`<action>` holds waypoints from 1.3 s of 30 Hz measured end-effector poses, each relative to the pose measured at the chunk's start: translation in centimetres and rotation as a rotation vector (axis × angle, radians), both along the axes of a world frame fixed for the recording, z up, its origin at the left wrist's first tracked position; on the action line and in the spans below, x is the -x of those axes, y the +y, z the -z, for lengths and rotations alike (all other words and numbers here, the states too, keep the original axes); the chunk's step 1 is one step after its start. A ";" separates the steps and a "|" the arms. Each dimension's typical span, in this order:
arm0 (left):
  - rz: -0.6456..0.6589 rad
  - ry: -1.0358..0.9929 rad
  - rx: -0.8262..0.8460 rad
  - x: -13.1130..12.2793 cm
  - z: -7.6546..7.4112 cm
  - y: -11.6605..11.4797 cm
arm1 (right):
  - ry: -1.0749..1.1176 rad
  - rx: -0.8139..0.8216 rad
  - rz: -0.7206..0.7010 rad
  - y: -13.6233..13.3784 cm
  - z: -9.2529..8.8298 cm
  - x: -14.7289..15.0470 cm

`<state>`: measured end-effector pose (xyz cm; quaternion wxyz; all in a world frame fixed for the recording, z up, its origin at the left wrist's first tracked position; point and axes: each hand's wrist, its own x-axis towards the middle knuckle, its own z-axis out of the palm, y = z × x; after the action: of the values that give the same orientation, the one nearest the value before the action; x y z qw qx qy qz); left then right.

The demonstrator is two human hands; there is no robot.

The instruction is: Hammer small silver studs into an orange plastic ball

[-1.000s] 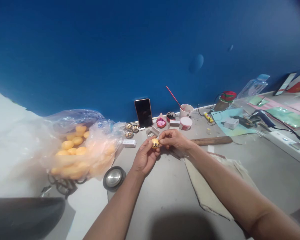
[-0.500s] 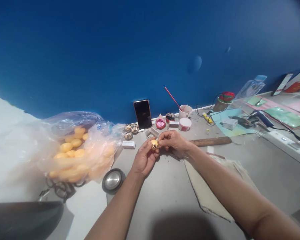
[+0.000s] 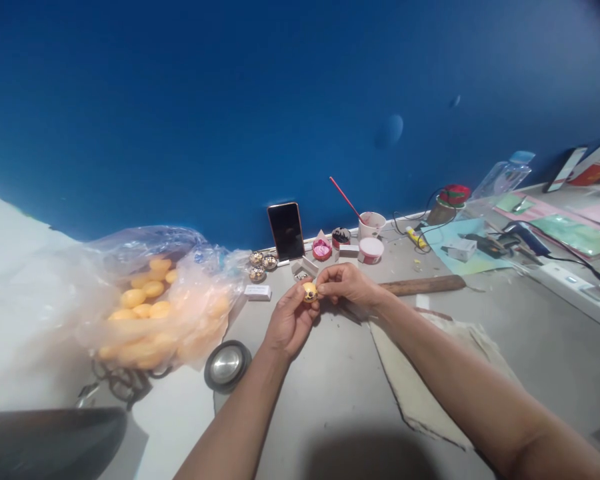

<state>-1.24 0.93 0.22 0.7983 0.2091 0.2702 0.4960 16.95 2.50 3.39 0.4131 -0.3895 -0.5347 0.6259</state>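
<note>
Between the thumb and fingers of my left hand is a small yellow ball with dark and pale pieces on its surface. My right hand is closed in a pinch against the ball's right side; whatever its fingertips hold is too small to make out. Just behind the hands lies an open small box with tiny bits in it. Several dark-and-gold patterned balls sit to its left, near a small white box. A pink-filled round container stands behind my right hand.
A plastic bag of yellow balls lies at left, a round metal-centred dish beside my left forearm. A phone leans on the wall. Behind are a paper cup and lidded tub; at right, a wooden stick and cloth.
Both hands keep their hold at the ball with hardly any movement. The whole view has shifted very slightly.
</note>
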 end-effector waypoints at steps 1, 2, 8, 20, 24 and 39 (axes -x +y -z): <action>-0.002 -0.001 0.003 0.0 0.0 0.0 | 0.008 0.007 0.007 0.0 0.0 0.0; -0.002 -0.002 0.005 0.0 0.0 0.0 | 0.014 0.015 0.018 -0.1 0.1 0.1; 0.000 -0.012 0.017 0.0 0.1 0.0 | -0.015 0.034 0.031 -0.2 -0.1 0.0; 0.020 -0.007 -0.004 0.0 0.0 -0.1 | -0.032 0.024 -0.004 0.0 -0.3 -0.2; 0.035 0.003 -0.022 -0.1 -0.2 -0.3 | -0.034 0.024 -0.030 0.2 -0.1 -0.4; 0.095 0.040 -0.065 -0.3 -0.5 -0.7 | -0.007 0.070 -0.146 0.8 0.5 -1.0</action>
<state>-0.92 0.25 0.68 0.8082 0.2574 0.2597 0.4616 17.92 3.27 2.90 0.3507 -0.3658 -0.5410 0.6712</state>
